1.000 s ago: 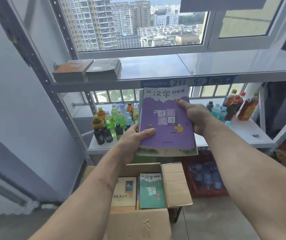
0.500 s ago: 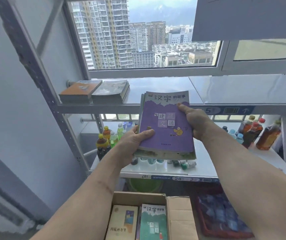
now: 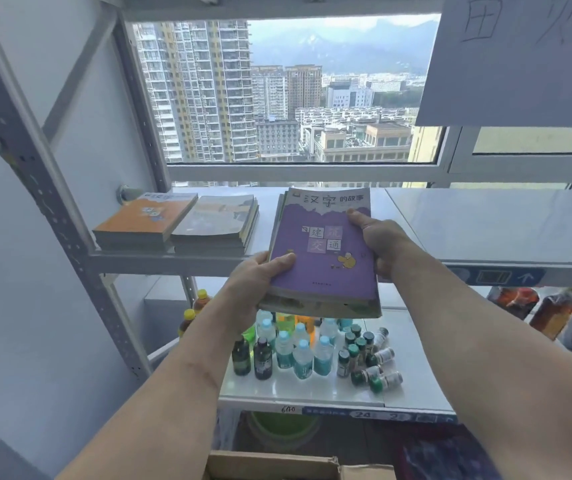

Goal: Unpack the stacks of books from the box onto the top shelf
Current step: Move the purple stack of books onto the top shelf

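Note:
I hold a stack of books with a purple cover (image 3: pixel 322 258) in both hands, tilted, its far end over the front edge of the top shelf (image 3: pixel 485 223). My left hand (image 3: pixel 256 285) grips the stack's near left corner, thumb on the cover. My right hand (image 3: pixel 381 242) grips its right edge. Two stacks lie on the shelf's left end: an orange-covered stack (image 3: pixel 146 221) and, touching it on the right, a grey-covered stack (image 3: pixel 217 223). Only the top rim of the cardboard box (image 3: pixel 270 465) shows at the bottom edge; its contents are hidden.
A window frame (image 3: pixel 305 171) runs behind the top shelf. A grey perforated upright (image 3: pixel 52 216) stands at the left. The lower shelf (image 3: pixel 312 389) carries many small bottles (image 3: pixel 298 351); larger brown bottles (image 3: pixel 537 310) stand at the right. A white sheet of paper (image 3: pixel 519 60) hangs top right.
Both hands have lifted the purple stack upward and forward, from above the box to the level of the top shelf. The view has tilted up, so the box has slid almost out of sight.

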